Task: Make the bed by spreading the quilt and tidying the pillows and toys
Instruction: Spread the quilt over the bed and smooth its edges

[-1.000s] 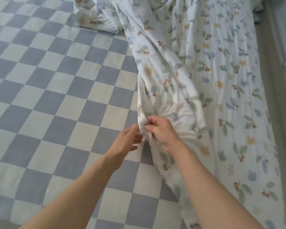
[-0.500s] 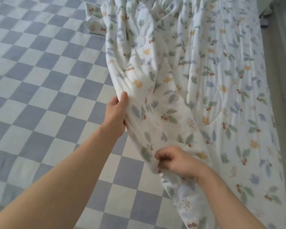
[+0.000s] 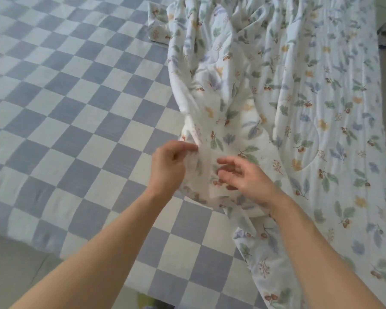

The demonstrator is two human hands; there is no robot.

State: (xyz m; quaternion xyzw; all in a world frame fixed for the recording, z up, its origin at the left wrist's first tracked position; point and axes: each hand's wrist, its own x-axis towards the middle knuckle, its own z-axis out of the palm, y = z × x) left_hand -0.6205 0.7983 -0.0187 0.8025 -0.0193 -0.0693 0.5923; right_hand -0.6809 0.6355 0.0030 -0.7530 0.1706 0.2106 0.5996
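Nearest to me, both forearms reached out over the foot of the bed. My left hand pinched a bunched fold of the floral quilt between thumb and fingertips. My right hand hovered just beside it with fingers spread and relaxed, grasping nothing; whether its fingertips brushed the cloth I could not tell, since the view was blurred there.

The quilt lay along the right side of the bed, its near left edge gathered into a raised, twisted ridge running away from my hands. The checkered sheet lay bare across the left half. Farther off, a folded piece in the same floral print sat on the sheet, touching the quilt's far edge; I could not say whether it was a pillow or more quilt.

I judged the spreading step barely begun. Next, the right hand needed its own hold on the edge, then both should draw it leftward across the sheet.
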